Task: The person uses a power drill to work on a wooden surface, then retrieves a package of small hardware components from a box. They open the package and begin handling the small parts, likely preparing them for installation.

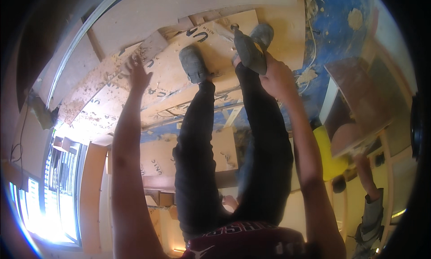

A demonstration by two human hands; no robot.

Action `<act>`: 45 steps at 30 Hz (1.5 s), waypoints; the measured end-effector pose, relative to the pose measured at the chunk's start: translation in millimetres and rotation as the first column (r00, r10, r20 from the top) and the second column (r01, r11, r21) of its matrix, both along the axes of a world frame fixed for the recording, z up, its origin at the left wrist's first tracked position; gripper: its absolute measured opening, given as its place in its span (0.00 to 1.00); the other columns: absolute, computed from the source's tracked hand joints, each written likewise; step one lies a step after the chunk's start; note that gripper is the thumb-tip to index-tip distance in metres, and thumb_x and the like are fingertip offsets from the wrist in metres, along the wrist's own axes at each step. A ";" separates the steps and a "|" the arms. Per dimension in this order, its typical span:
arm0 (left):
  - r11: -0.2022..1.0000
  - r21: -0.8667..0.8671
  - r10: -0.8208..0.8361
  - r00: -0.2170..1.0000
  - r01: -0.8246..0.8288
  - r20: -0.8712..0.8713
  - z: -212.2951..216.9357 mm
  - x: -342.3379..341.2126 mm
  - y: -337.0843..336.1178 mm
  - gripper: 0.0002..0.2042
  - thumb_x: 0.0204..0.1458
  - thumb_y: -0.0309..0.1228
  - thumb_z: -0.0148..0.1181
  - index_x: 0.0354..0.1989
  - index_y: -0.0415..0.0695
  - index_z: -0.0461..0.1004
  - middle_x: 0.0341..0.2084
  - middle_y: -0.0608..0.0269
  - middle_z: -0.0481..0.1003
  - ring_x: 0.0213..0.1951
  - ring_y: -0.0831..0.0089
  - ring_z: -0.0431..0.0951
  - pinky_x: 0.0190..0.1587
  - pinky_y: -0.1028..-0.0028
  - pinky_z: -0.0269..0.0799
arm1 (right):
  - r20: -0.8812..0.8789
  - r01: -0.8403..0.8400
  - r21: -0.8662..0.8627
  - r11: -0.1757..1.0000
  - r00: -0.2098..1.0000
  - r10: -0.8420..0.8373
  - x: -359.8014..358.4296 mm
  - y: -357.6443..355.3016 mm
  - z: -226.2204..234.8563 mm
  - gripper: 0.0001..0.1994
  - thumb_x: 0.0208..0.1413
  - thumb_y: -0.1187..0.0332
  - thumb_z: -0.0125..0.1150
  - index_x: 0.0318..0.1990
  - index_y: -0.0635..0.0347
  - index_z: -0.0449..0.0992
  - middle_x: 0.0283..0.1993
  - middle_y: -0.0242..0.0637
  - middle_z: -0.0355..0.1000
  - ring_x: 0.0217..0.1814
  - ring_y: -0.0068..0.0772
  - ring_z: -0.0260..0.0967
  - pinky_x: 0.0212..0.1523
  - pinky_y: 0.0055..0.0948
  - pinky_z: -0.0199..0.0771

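Note:
My left hand is stretched out with its fingers spread, somewhat blurred. It is over the sawdust-covered edge of a brown sheet with black printed marks, by the end of a short wooden board; I cannot tell whether it touches. Closed in my right hand is a dark grey handheld tool, apparently a power tool, with a small round end pointing away. The tool hangs above the sheet, between my two dark shoes. Its grip is partly hidden by my fingers.
Sawdust is scattered at the left. A cable runs over a blue, stained floor on the right. Another person's hand is near a brown panel and a yellow object. Bright windows stand lower left.

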State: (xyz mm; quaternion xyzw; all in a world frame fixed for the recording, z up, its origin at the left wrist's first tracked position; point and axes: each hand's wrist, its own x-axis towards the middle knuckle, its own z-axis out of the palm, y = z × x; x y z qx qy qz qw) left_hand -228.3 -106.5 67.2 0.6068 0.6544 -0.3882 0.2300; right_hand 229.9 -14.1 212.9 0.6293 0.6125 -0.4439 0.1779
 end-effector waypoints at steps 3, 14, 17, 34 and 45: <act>0.996 0.086 -0.067 0.928 0.038 0.365 -20.0 53.7 12.5 0.26 0.53 0.45 0.65 0.60 0.49 0.73 0.64 0.53 0.64 0.67 0.54 0.59 0.67 0.52 0.59 | -0.042 0.119 0.061 0.991 0.992 -0.117 3.7 -7.4 -4.1 0.21 0.51 0.71 0.58 0.55 0.59 0.69 0.38 0.58 0.77 0.40 0.67 0.74 0.42 0.56 0.75; 0.799 0.489 -0.562 0.724 0.351 0.399 -119.4 252.1 75.0 0.37 0.58 0.50 0.58 0.74 0.52 0.53 0.72 0.69 0.56 0.74 0.68 0.52 0.76 0.53 0.39 | -0.141 0.482 0.081 0.873 0.872 -0.468 39.0 5.6 13.4 0.23 0.49 0.78 0.63 0.55 0.67 0.73 0.44 0.54 0.79 0.48 0.51 0.79 0.48 0.35 0.75; 0.892 0.368 -0.390 0.857 0.260 0.338 -107.6 248.8 66.1 0.38 0.59 0.52 0.56 0.74 0.49 0.52 0.74 0.67 0.52 0.75 0.67 0.46 0.76 0.50 0.39 | -0.141 0.587 0.021 0.810 0.803 -0.579 34.1 6.0 14.8 0.23 0.48 0.78 0.64 0.55 0.67 0.73 0.42 0.53 0.79 0.46 0.48 0.80 0.48 0.34 0.75; 0.928 0.368 -0.222 0.876 0.055 0.429 -107.0 245.7 44.7 0.34 0.63 0.57 0.47 0.75 0.60 0.52 0.77 0.58 0.41 0.76 0.46 0.38 0.72 0.38 0.36 | -0.182 0.447 -0.047 0.894 0.876 -0.447 20.3 3.2 -1.6 0.25 0.48 0.76 0.63 0.58 0.66 0.72 0.43 0.55 0.78 0.48 0.54 0.77 0.49 0.41 0.75; 0.104 -0.692 0.861 -0.283 -0.715 0.422 -44.2 272.4 15.8 0.34 0.65 0.57 0.44 0.68 0.40 0.59 0.64 0.46 0.64 0.62 0.46 0.67 0.61 0.43 0.66 | -0.116 0.124 0.072 0.990 0.987 -0.115 -7.3 -10.6 -46.3 0.22 0.48 0.71 0.62 0.53 0.62 0.69 0.35 0.57 0.77 0.41 0.63 0.76 0.43 0.53 0.76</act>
